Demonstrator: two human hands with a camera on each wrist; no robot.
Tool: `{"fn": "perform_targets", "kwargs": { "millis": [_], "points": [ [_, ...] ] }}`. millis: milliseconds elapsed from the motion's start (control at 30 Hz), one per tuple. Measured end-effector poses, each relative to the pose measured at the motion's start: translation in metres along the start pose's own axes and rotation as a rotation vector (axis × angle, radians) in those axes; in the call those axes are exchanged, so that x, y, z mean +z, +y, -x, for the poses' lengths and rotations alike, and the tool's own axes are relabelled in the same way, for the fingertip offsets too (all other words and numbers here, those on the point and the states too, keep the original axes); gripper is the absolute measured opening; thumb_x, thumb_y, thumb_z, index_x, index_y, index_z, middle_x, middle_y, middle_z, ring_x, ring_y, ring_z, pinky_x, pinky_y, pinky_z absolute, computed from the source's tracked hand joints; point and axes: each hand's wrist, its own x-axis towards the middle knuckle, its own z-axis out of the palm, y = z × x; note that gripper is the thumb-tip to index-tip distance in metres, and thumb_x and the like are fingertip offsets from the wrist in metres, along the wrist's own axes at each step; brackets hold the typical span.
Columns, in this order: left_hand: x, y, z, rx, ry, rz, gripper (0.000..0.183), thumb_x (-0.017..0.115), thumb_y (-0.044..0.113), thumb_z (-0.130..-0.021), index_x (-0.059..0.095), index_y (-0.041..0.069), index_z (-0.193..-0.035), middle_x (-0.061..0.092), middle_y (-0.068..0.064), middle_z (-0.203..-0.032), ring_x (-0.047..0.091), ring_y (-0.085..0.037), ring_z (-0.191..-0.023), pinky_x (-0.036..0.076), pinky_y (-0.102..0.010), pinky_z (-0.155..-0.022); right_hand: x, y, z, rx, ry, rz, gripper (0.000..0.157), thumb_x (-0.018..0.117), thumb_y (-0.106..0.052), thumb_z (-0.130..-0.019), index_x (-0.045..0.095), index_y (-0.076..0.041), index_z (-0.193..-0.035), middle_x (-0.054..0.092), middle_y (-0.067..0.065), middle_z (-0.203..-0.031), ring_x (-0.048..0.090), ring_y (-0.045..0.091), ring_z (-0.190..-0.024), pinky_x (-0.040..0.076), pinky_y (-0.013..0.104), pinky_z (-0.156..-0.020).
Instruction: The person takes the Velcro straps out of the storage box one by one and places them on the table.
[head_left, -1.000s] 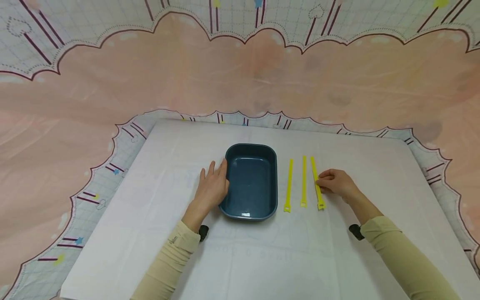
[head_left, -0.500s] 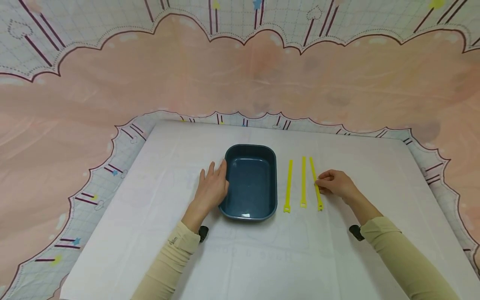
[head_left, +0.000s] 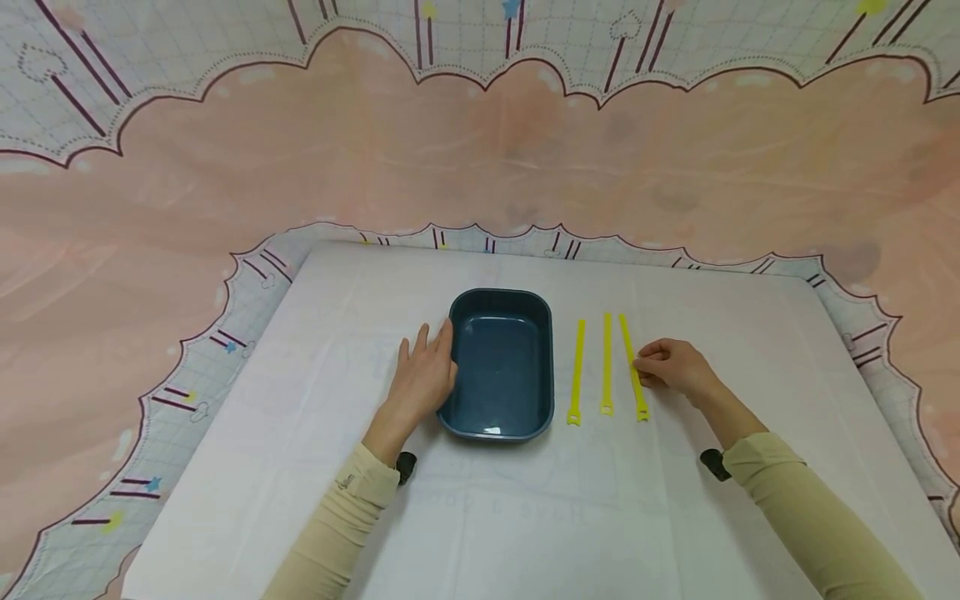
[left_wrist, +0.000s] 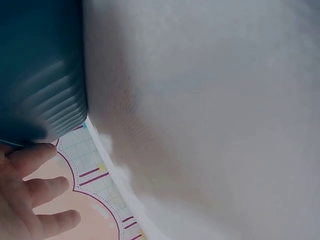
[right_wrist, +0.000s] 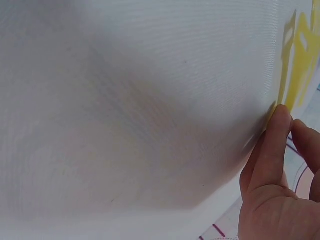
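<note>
A dark blue rectangular tray (head_left: 501, 367) stands on the white table. My left hand (head_left: 422, 379) rests at its left rim, fingers spread and fairly straight; in the left wrist view the fingers (left_wrist: 35, 157) touch the tray's outer wall (left_wrist: 50, 80). Three yellow cable ties with slotted heads lie to the right of the tray: a left one (head_left: 577, 375), a middle one (head_left: 607, 362) and a slanted right one (head_left: 640, 396). My right hand (head_left: 675, 367) pinches the right tie near its middle, between thumb and fingertips (right_wrist: 281, 112). Its head points toward me.
White sheeting (head_left: 510, 533) covers the table, with a patterned cloth border (head_left: 202, 367) hanging past its edges. A peach-coloured cloth backdrop (head_left: 480, 167) rises behind. Dark wrist cameras sit under both cuffs.
The pinched cable tie turns narrower, partly on its edge, then shows a little wider again. Both hands and the tray stay nearly in place.
</note>
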Motion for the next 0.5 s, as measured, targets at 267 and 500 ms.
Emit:
{"fn": "perform_targets", "kwargs": {
  "millis": [267,500],
  "points": [
    [-0.003,-0.005,0.001,0.041,0.025,-0.024,0.056,0.048,0.014,-0.099,0.032,-0.004,-0.149,0.048,-0.016,-0.145,0.032,-0.041,-0.140,0.026,-0.065,-0.107,-0.002,-0.002,0.001,-0.006,0.000,0.013,0.042,0.064,-0.018,-0.095,0.051,0.010,-0.123,0.066,0.013,-0.099,0.066,0.011,-0.077,0.055,0.025,-0.071],
    [-0.007,-0.012,-0.002,0.031,0.049,-0.023,0.055,0.049,0.013,-0.099,0.033,-0.005,-0.148,0.050,-0.018,-0.143,0.033,-0.042,-0.139,0.027,-0.066,-0.105,-0.004,-0.002,0.002,-0.048,0.074,0.114,0.045,0.059,-0.028,-0.098,0.051,0.006,-0.126,0.064,0.016,-0.106,0.063,0.018,-0.084,0.053,0.026,-0.071]
  ]
}}
